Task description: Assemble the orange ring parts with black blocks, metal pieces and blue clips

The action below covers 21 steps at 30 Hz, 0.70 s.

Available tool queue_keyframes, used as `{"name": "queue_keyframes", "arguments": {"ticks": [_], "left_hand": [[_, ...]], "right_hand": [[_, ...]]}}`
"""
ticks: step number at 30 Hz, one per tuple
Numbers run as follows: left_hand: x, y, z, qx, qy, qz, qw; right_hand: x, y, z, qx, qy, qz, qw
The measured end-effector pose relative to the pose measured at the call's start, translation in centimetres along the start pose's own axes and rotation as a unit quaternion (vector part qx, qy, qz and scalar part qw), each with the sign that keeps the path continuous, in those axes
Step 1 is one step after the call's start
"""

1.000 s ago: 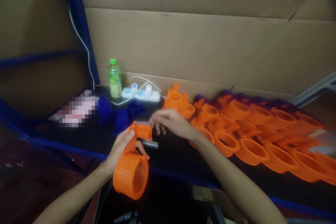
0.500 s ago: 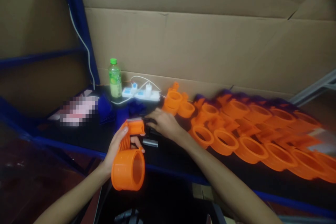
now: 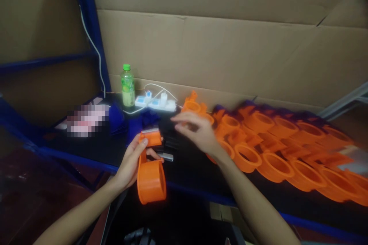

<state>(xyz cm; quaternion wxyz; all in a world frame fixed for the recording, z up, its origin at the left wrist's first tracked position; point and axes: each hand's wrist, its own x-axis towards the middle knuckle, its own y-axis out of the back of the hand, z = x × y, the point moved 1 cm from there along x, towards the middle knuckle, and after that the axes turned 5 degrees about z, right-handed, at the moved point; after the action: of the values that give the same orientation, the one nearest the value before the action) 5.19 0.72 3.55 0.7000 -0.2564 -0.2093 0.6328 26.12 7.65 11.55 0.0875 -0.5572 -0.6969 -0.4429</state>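
My left hand (image 3: 130,162) is wrapped around the handle of an orange tape dispenser (image 3: 152,182), with its wide ring hanging downward. A thin metal strip (image 3: 150,131) lies along the dispenser's top edge, close to my thumb. Off to the right, my right hand (image 3: 198,132) hovers over the black table, its thumb and fingers bent but apart, and no object shows in it. Dark pieces (image 3: 170,136), blurred, lie between the two hands. Just beyond the dispenser rests a small silver metal piece (image 3: 166,156) on the table.
Rows of orange tape dispensers (image 3: 276,166) fill the right side. Behind stand a green-capped bottle (image 3: 128,86) and a white power strip (image 3: 155,103) with cables. Dark blue pieces (image 3: 116,118) lie at the left. A cardboard wall (image 3: 207,53) closes the back.
My right hand has drawn away from the dispenser's top, moving right. My left hand has shifted slightly right and turned the dispenser, so its ring opening shows less.
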Motion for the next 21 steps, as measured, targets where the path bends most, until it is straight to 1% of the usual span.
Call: {"name": "queue_keyframes", "arguments": {"ticks": [2, 4, 6, 8, 10, 13, 16, 21], "left_hand": [[0.1, -0.1, -0.1, 0.000, -0.003, -0.015, 1.000], [0.2, -0.1, -0.2, 0.004, 0.000, -0.030, 1.000], [0.2, 0.1, -0.3, 0.010, 0.007, -0.039, 0.999], [0.2, 0.2, -0.3, 0.019, 0.022, -0.041, 0.999], [0.2, 0.3, -0.2, 0.026, 0.038, -0.043, 0.998], [0.1, 0.3, -0.1, 0.031, 0.056, -0.058, 0.996], [0.1, 0.3, 0.0, 0.033, 0.059, -0.062, 0.996], [-0.1, 0.1, -0.1, 0.048, 0.053, -0.051, 0.996]], "right_hand": [[-0.3, -0.4, -0.6, -0.002, 0.044, -0.043, 0.998], [-0.7, -1.1, -1.0, -0.028, 0.099, -0.071, 0.992], [-1.1, -1.9, -1.4, -0.073, 0.146, -0.080, 0.983], [-1.5, -2.5, -1.8, -0.105, 0.172, -0.079, 0.976], [-1.9, -2.8, -2.2, -0.110, 0.178, -0.074, 0.975], [-2.1, -3.0, -2.4, -0.110, 0.168, -0.067, 0.977], [-2.0, -3.0, -2.1, -0.112, 0.154, -0.060, 0.980], [-1.6, -3.0, -1.6, -0.060, 0.137, -0.073, 0.986]]}}
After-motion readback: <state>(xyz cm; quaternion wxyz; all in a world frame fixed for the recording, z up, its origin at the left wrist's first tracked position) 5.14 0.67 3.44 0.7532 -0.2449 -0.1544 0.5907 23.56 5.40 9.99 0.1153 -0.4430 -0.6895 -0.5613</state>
